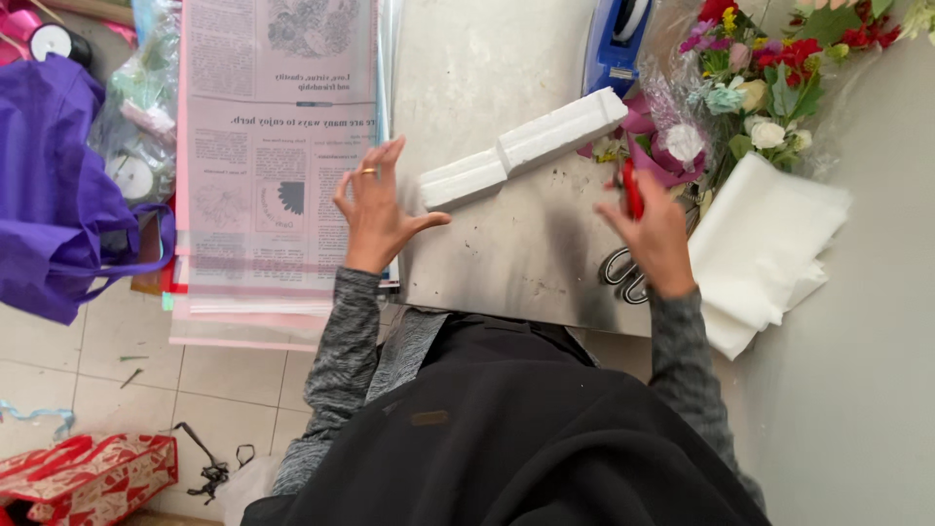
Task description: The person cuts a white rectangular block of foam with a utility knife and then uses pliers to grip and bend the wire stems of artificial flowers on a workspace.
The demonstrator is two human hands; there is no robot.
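Right hand (654, 232): the grip is closed around a small red-handled tool (632, 188), of which only the red part shows above the fingers; whether it carries a blade cannot be told. Left hand (375, 209): fingers spread and flat, holding nothing, the thumb reaching out to touch the near end of the white foam block (526, 148); a ring sits on one finger.

The foam block lies on the metal tabletop (516, 253) between the two hands. Its long axis runs obliquely, from the end at the left thumb up and away to a far end above and just left of the right grip. The block shows a step or break about midway along its length. The left hand is the nearer of the two, in contact with the block; the right grip stands a little apart from the far half, with the tool's red end pointing up toward it.

Just below the right grip, partly hidden by the wrist, lie the looped handles of a pair of scissors (623, 273). Outward to the right are a folded stack of white sheets (769, 244) and a wrapped bouquet of mixed flowers (750, 88); beyond the block, a blue tape dispenser (616, 39). Left of the open hand lies a stack of printed pink wrapping sheets (273, 146), and farther left a purple bag (49, 195).
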